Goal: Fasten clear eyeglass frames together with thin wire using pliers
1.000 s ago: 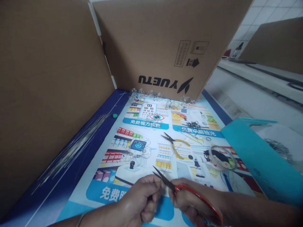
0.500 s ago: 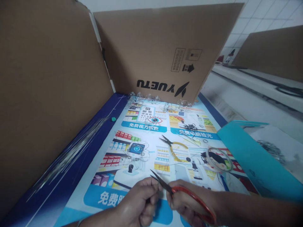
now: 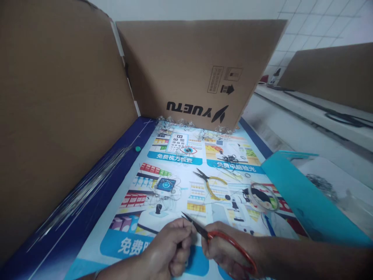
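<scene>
My right hand [image 3: 225,247] is wrapped round a pair of scissors [image 3: 230,242] with red handles and dark pointed blades. The blades lie just above the fingertips of my left hand [image 3: 171,249], pointing up and left. Thumb and forefinger of that left hand are pinched together on what looks like a thin wire [image 3: 191,224], of which only a tiny bright end shows. Beyond the hands, yellow-handled pliers [image 3: 214,186] lie with their jaws apart. Loose loops of thin wire [image 3: 167,196] rest on the printed mat [image 3: 163,229] to their left.
Long straight wires [image 3: 84,190] lie along the left edge beside a small green piece [image 3: 138,148]. Cardboard panels [image 3: 175,62] stand at the left and back. A wire coil [image 3: 264,196], black rings [image 3: 230,158] and a turquoise box [image 3: 309,198] sit on the right.
The view has tilted up and shifted a little to the right. The scissor blades have drawn closer together at the left fingertips. Both hands keep their grip.
</scene>
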`<state>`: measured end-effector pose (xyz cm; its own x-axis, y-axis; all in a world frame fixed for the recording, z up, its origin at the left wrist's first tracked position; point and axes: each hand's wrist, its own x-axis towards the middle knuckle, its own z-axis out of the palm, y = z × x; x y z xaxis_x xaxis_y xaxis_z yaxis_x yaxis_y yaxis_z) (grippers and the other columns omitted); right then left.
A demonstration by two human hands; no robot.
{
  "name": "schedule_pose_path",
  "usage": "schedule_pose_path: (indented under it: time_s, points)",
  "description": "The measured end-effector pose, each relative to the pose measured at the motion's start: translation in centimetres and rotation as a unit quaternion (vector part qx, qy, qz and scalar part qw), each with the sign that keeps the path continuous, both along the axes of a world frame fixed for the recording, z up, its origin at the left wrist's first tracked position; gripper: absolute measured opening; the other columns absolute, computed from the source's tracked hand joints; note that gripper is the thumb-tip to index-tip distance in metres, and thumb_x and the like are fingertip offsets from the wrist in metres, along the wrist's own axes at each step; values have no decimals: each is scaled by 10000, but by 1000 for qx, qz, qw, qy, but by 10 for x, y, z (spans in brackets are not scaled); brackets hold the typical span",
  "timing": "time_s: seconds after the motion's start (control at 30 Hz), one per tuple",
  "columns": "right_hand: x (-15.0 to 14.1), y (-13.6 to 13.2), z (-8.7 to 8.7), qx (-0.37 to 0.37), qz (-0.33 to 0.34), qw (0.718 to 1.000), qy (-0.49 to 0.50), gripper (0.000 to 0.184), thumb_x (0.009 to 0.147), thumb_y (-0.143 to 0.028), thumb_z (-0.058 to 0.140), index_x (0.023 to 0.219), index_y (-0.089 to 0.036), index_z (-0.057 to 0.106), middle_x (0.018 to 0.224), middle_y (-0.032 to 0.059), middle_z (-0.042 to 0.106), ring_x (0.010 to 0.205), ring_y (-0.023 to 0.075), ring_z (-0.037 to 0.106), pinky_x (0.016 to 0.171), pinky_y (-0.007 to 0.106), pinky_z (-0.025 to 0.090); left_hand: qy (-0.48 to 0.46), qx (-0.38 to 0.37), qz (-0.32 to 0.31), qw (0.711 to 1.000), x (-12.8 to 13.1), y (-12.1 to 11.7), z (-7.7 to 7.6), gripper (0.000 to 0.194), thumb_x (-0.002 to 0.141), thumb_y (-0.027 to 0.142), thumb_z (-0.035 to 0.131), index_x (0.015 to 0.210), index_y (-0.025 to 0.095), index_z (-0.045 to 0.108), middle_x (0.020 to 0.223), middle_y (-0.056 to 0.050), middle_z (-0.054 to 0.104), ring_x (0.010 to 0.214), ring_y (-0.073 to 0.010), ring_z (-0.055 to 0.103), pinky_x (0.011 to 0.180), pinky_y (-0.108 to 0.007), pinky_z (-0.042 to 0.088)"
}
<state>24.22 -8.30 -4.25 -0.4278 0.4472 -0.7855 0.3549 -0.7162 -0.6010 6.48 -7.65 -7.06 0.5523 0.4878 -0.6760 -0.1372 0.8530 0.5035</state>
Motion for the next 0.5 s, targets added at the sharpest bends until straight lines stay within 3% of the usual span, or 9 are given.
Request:
schedule_pose_path:
  time_s: [0.23,0.4,0.5]
  points:
    - [10,1,-6,-21,24,998,54,73,616,-244,531,627,-180,497,400,-50,436,274,77,371,246,163,318,-30,22,-15,999,-4,-3,-8,178,825,330,515,745,190,440,481,88,334,323,-25,97,326,-158,38]
    - [24,-6,4,72,57,995,34,123,713,-307,525,713,-183,526,427,-54,456,298,73,380,278,156,302,1,124,0,992,-4,-5,-4,285,763,454,576,760,192,463,477,86,368,303,-32,138,305,-178,66]
    - [36,-6,15,174,19,985,-13,162,769,-350,537,823,-198,521,468,-79,427,336,49,339,308,139,249,60,198,0,978,-7,1,8,315,781,500,539,780,195,459,512,84,367,341,-41,168,332,-178,101]
